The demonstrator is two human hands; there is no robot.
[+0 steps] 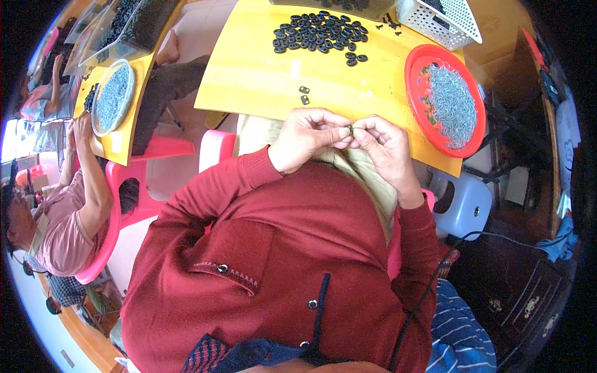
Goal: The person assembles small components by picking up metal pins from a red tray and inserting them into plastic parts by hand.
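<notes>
At the near edge of the yellow table (261, 81), my left hand (314, 135) and my right hand (384, 149) meet fingertip to fingertip. Between them they pinch a small dark part (349, 130), mostly hidden by thumbs and fingers. Two small black pieces with holes (304, 94) lie on the tabletop just beyond my left hand. Farther back spreads a group of black oval pieces (320, 32), several of them set slightly apart at its right. To the right of my right hand, a red tray (415, 102) holds a heap of silvery screws (453, 105).
A white perforated basket (444, 28) with black parts stands at the back right, beside a few loose black bits (390, 23). A blue plastic stool (463, 205) is right of the table. Leftward, another person (71, 217) works at a second yellow table with a bowl of screws (114, 96).
</notes>
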